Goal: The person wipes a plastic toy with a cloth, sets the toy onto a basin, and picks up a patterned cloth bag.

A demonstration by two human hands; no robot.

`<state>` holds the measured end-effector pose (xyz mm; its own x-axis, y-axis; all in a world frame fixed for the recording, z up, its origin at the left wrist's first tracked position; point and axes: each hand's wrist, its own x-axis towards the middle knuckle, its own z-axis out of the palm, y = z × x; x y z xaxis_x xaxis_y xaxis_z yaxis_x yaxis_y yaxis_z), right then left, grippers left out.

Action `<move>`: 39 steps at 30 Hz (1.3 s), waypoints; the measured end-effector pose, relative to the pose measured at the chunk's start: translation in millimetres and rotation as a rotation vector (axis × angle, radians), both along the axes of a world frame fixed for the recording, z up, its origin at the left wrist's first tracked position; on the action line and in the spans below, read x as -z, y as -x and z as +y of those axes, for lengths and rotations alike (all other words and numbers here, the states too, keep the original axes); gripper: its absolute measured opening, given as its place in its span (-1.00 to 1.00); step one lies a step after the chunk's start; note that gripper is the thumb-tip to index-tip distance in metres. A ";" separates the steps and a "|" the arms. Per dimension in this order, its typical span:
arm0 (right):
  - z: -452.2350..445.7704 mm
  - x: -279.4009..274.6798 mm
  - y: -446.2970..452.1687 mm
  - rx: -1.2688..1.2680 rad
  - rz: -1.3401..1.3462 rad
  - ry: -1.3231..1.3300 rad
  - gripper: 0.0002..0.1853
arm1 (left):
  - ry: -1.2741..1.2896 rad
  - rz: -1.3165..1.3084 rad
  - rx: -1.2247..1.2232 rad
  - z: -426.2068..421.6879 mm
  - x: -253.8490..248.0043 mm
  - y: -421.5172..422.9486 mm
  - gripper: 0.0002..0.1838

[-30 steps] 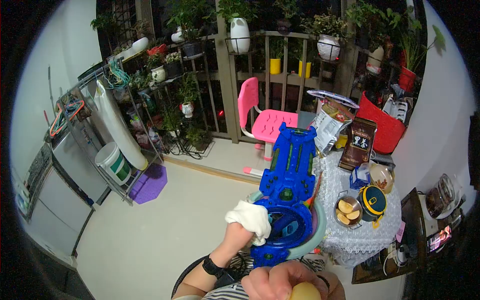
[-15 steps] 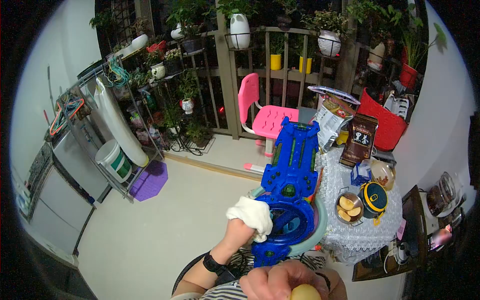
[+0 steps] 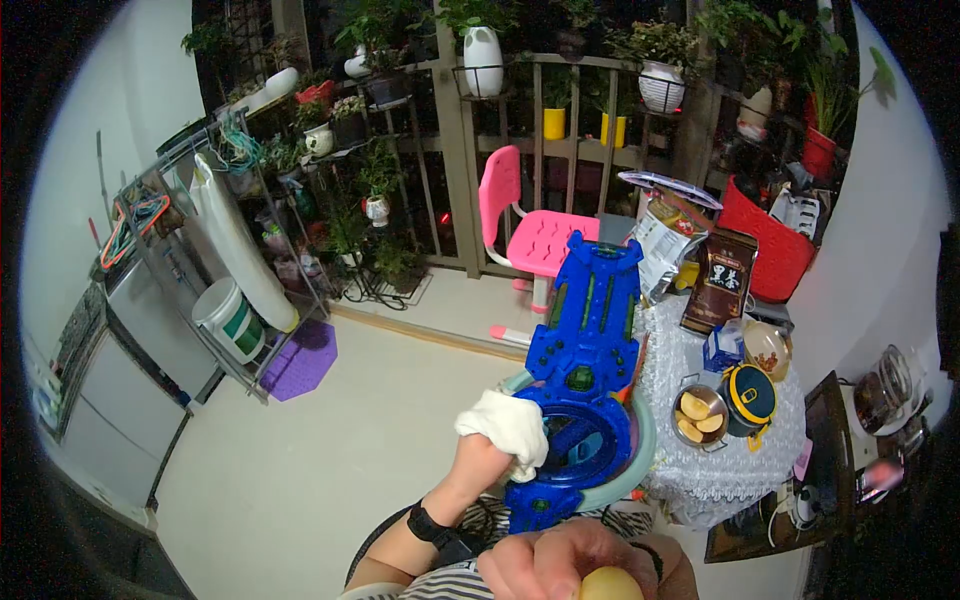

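My left hand (image 3: pixel 481 462), with a black band on the wrist, is closed around a bunched white cloth (image 3: pixel 508 425). The cloth lies against the left side of a long blue plastic toy (image 3: pixel 590 340) with a round ring at its lower part. A pale green curved tube (image 3: pixel 640 450) runs around the toy's right side. At the bottom edge, close to me, my right hand (image 3: pixel 545 562) has its fingers curled on a pale yellow piece of apple (image 3: pixel 611 585), partly cut off by the frame.
On the right, a lace-covered table (image 3: pixel 700 480) holds a steel pot (image 3: pixel 702 418) of apple pieces, a dark lidded container (image 3: pixel 748 400), a blue box (image 3: pixel 722 346) and a brown bag (image 3: pixel 720 282). A pink chair (image 3: pixel 545 240) stands ahead; a drying rack (image 3: pixel 240 370) is left.
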<state>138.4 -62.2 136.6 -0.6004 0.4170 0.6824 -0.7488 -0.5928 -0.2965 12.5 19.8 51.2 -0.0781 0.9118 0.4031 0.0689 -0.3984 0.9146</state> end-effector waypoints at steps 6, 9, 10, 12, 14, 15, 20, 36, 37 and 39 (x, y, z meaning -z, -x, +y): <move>-0.6 -16.6 2.2 -0.008 0.047 0.014 -0.54 | -0.115 0.145 -0.043 -1.4 -4.5 0.2 -0.86; -1.1 -2.7 4.0 -0.015 0.055 0.027 -0.54 | -0.068 0.083 -0.039 -2.3 -5.6 -1.8 -0.87; -0.5 -2.2 3.8 -0.017 0.051 0.016 -0.55 | -0.048 0.040 -0.031 -2.6 -6.4 -2.6 -0.87; 0.5 -11.0 -0.1 -0.022 0.046 0.012 -0.55 | -0.022 -0.002 -0.027 -2.7 -4.6 -1.3 -0.87; 0.0 -19.0 -9.7 -0.042 -0.112 0.017 -0.55 | -0.070 0.084 -0.024 0.3 1.0 1.2 -0.87; -0.3 -19.5 -10.5 -0.048 -0.164 0.019 -0.55 | -0.063 0.084 -0.023 -0.9 1.5 1.1 -0.87; -0.7 -1.4 4.0 -0.036 0.057 0.009 -0.54 | -0.022 0.039 0.009 0.8 4.0 3.8 -0.86; -0.8 -5.5 4.4 -0.079 0.061 0.000 -0.54 | -0.016 0.098 0.000 1.1 4.2 2.2 -0.86; -1.7 2.0 5.7 -0.079 0.066 -0.005 -0.54 | -0.022 0.099 -0.010 0.8 5.0 1.9 -0.86; -2.0 5.7 6.6 -0.079 0.070 -0.012 -0.54 | -0.031 0.100 -0.021 0.9 5.2 1.1 -0.86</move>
